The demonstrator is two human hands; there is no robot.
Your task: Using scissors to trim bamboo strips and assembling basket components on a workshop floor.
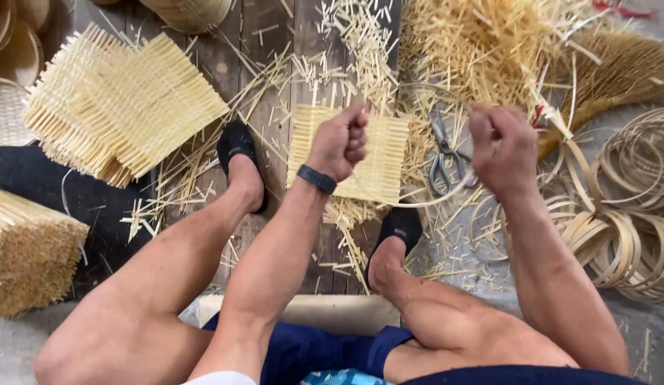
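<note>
matt pale bamboo woven mat (378, 160), shiny metal scissors (442, 158), rough wood floorboards (264, 43).

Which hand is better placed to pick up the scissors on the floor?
The right hand, probably. It hovers just beside the scissors, though it is closed on a thin strip. The left hand is fisted over the woven mat, farther away.

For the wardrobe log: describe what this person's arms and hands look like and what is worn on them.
Both arms are bare to the shoulder, no sleeves or gloves. The left hand has a dark band, like a watch or fitness strap, at the wrist. The right hand wears nothing visible.
</note>
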